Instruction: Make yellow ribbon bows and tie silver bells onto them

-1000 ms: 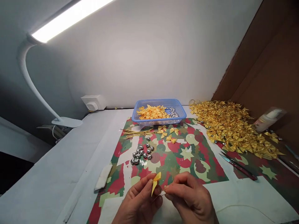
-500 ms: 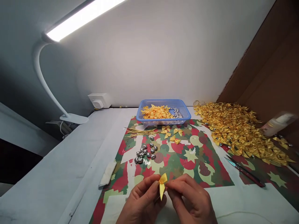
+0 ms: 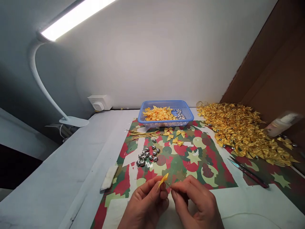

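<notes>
Bow (image 3: pixel 163 180) of yellow ribbon, tilted nearly edge-on, was held in the head view, low and near the middle, between thumb and forefinger of the left hand (image 3: pixel 145 205); those two were drawn narrow on it, the others curled below. The right hand (image 3: pixel 196 202), at four o'clock from the bow, pinched a thin strand (image 3: pixel 168 184) between its fingertips, and the strand ran toward the bow; whether needle or thread was too small to tell. Reckoned from the bow, a blue basket (image 3: pixel 166 123) stood at twelve o'clock, with yellow bows (image 3: pixel 158 114) toward its nine-o'clock side and silver balls (image 3: pixel 180 114) toward three. Loose bows (image 3: pixel 178 141) lay just past twelve, a silver cluster (image 3: pixel 143 156) and a bundle of gold strips (image 3: pixel 143 134) at eleven, a white block (image 3: pixel 109 178) at nine, a bladed tool (image 3: pixel 251 175) at three, and a gold heap (image 3: pixel 243 130) at two, beside a bottle (image 3: pixel 279 125).
</notes>
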A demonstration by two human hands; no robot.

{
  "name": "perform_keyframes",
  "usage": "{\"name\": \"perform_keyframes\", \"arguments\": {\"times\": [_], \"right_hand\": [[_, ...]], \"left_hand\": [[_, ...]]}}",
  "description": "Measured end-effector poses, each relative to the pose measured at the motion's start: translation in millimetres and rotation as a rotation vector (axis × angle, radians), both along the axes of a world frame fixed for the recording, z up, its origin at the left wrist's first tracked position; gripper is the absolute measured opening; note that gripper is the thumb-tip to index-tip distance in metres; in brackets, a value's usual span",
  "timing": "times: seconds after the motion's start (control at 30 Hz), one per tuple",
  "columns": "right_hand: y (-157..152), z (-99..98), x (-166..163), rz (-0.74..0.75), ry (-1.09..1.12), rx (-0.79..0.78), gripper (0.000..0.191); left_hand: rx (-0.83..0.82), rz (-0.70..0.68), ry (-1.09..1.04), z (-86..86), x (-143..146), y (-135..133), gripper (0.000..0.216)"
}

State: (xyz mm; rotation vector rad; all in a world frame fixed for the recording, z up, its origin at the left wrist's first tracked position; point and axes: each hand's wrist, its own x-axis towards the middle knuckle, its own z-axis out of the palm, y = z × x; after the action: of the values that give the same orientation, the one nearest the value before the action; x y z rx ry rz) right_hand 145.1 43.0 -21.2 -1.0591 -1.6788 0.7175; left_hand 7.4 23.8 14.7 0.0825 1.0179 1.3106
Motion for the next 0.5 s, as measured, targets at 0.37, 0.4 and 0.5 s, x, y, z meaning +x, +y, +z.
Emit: {"name": "perform_keyframes", "arguments": {"times": [0.37,0.4,0.5], "right_hand": [[2,12.5,-7,0.024,0.035,0.102,0.017],[2,12.5,-7,0.021,0.028,0.107,0.017],[3,11.7,-8,0.025,0.013,0.122,0.018]], "left_hand": [[-0.017,0.04,-0.023,-3.6,-3,0,0.03],[-0.017,0.048,-0.022,-4.0,-2,0,0.031],[-0.009,0.05,-0.015,-5.3,-1,1,0.031]]}}
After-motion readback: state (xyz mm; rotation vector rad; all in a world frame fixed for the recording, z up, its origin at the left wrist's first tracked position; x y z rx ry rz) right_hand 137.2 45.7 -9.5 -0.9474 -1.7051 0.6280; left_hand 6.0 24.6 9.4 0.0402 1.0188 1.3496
